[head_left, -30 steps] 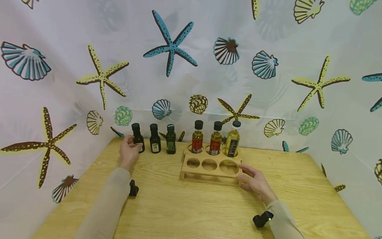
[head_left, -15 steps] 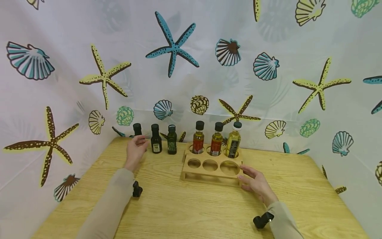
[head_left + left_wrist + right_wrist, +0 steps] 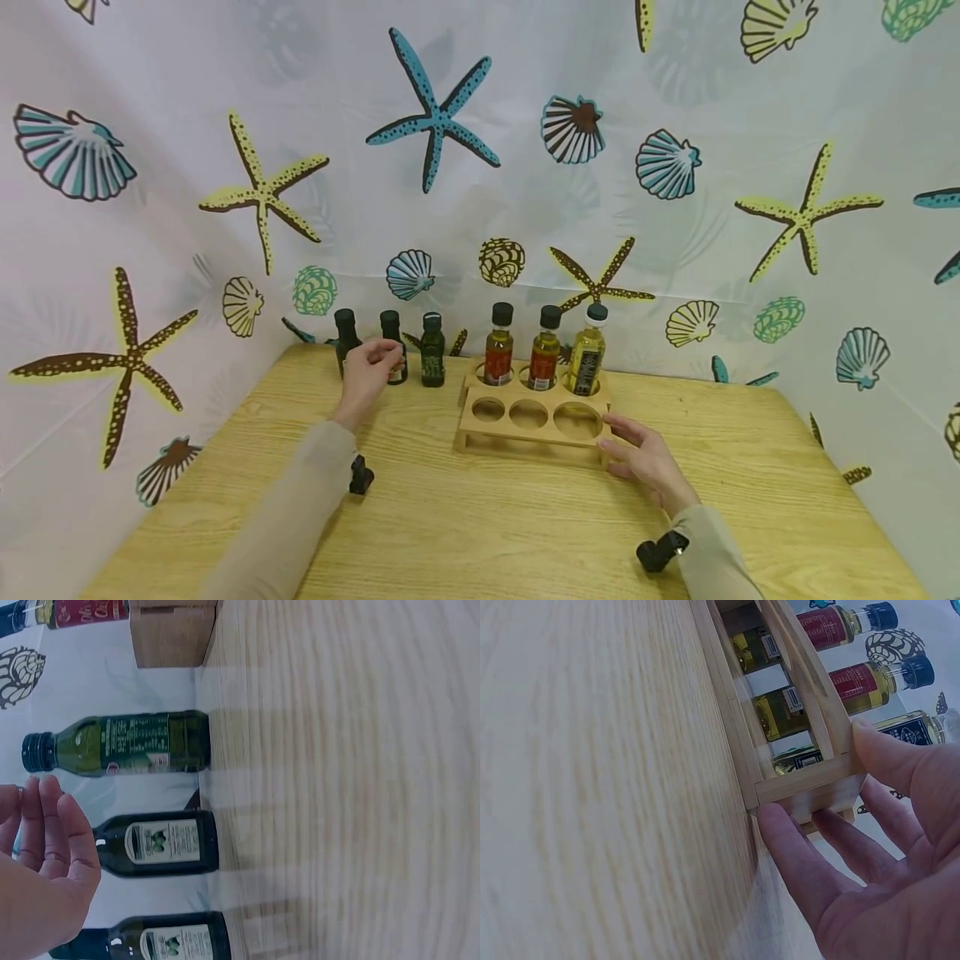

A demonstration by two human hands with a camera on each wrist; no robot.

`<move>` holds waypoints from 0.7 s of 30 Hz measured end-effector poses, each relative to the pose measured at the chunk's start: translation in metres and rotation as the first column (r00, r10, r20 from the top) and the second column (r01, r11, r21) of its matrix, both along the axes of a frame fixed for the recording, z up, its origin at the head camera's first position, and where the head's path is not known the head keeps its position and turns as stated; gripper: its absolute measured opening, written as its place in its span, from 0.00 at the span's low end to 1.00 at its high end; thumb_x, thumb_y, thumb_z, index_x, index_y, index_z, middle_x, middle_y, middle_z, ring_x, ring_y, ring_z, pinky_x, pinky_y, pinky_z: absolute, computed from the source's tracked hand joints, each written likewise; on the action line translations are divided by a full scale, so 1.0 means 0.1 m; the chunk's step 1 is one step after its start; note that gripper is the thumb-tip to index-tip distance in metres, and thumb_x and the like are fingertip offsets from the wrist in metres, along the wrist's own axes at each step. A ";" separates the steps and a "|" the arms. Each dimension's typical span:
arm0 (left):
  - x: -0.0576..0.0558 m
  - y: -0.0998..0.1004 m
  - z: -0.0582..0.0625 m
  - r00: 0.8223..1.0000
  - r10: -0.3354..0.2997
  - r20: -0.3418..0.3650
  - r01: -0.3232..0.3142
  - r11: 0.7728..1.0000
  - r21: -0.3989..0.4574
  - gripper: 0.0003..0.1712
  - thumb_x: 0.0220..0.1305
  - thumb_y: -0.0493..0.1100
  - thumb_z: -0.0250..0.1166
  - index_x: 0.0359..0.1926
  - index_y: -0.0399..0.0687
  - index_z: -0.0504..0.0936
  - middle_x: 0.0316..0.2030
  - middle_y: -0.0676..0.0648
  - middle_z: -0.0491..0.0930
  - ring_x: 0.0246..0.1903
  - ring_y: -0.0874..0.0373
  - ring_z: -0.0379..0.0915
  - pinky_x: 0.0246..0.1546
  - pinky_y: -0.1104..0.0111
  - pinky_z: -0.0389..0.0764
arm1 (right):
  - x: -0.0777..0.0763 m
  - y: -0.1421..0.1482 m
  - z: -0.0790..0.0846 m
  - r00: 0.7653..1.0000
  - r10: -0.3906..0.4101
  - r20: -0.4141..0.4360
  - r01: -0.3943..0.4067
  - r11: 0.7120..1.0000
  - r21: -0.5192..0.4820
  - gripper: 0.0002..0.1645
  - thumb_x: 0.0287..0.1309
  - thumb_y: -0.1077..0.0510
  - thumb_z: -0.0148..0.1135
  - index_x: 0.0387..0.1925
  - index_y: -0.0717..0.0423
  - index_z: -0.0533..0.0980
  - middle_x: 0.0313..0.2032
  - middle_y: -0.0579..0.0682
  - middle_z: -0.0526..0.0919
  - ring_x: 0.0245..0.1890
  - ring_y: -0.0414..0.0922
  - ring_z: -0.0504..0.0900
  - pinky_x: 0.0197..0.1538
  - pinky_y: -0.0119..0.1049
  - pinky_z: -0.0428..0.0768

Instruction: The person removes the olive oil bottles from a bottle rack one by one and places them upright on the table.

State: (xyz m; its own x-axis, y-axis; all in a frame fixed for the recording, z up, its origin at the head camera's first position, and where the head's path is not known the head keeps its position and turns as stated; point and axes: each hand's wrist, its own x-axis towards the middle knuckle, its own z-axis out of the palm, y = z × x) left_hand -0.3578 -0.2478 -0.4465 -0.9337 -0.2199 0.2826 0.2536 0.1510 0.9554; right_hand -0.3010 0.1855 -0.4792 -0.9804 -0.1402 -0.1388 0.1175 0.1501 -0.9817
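Observation:
My left hand [image 3: 366, 379] is in front of the middle dark bottle [image 3: 391, 323], hiding part of its body. Its fingers lie loosely bent, holding nothing, beside that bottle's neck in the left wrist view. Another dark bottle [image 3: 347, 337] stands to the left, and a green glass bottle [image 3: 432, 354] to the right. With spread fingertips my right hand [image 3: 648, 467] touches the right end of a two-tier wooden bottle rack [image 3: 495, 429]. Two red-labelled oil bottles [image 3: 498, 362] and a pale yellow bottle [image 3: 586, 367] stand upright in its back row of holes.
The front tier of the rack has three round holes with no bottles in them. A white curtain [image 3: 480, 200] printed with starfish and shells hangs behind and beside the wooden table [image 3: 480, 533].
My left hand has moved right, from the leftmost dark bottle to in front of the middle one. That first bottle stays in place. The right hand remains at the rack.

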 end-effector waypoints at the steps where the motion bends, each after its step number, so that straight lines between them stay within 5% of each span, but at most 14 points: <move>1: 0.00 0.03 0.00 1.000 -0.016 0.000 0.016 1.000 0.007 0.12 0.62 0.39 0.59 0.43 0.34 0.77 0.37 0.31 0.77 0.28 0.57 0.78 0.27 0.69 0.79 | 0.00 0.00 0.00 1.000 0.000 -0.002 0.000 1.000 0.001 0.34 0.52 0.56 0.65 0.61 0.51 0.66 0.63 0.58 0.60 0.53 0.51 0.72 0.44 0.46 0.77; 10: -0.07 0.26 -0.04 0.995 -0.097 0.025 0.097 0.995 -0.015 0.16 0.63 0.41 0.58 0.46 0.32 0.76 0.39 0.30 0.77 0.38 0.38 0.75 0.29 0.68 0.79 | -0.01 0.00 -0.01 1.000 -0.004 -0.001 0.004 1.000 0.004 0.34 0.51 0.55 0.66 0.60 0.50 0.67 0.63 0.58 0.61 0.51 0.50 0.73 0.43 0.45 0.78; 17: -0.09 0.39 -0.05 0.992 -0.124 0.000 0.124 0.992 -0.028 0.15 0.63 0.41 0.59 0.45 0.33 0.77 0.38 0.30 0.77 0.36 0.39 0.75 0.36 0.51 0.77 | 0.01 -0.01 0.01 1.000 -0.005 0.002 0.005 1.000 0.004 0.34 0.50 0.55 0.66 0.60 0.50 0.67 0.63 0.58 0.61 0.53 0.52 0.72 0.44 0.45 0.77; 21: -0.10 0.44 -0.06 0.992 -0.128 0.016 0.129 0.991 -0.042 0.11 0.62 0.41 0.59 0.42 0.38 0.79 0.37 0.32 0.78 0.36 0.40 0.76 0.36 0.52 0.77 | 0.01 0.00 0.01 1.000 -0.006 0.005 0.006 1.000 0.008 0.34 0.50 0.55 0.66 0.60 0.50 0.66 0.63 0.58 0.61 0.54 0.52 0.71 0.44 0.45 0.77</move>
